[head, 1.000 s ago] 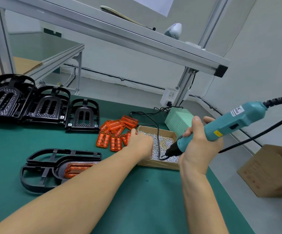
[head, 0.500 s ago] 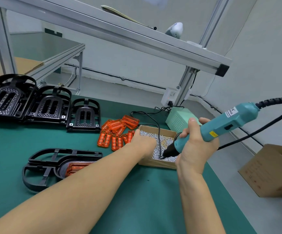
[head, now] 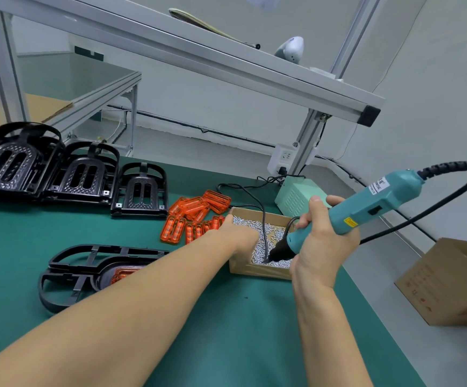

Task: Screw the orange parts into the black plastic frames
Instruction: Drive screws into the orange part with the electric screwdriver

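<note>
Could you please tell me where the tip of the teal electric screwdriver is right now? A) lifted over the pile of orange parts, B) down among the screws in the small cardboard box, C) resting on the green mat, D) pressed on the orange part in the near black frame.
B: the right hand grips the electric screwdriver, whose dark tip dips among the silver screws in the small cardboard box.

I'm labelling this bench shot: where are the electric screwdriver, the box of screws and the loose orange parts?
electric screwdriver (head: 366,208), head view, on its teal body.
box of screws (head: 257,270), head view, on its near cardboard wall.
loose orange parts (head: 196,209), head view, on the pile's top piece.
</note>
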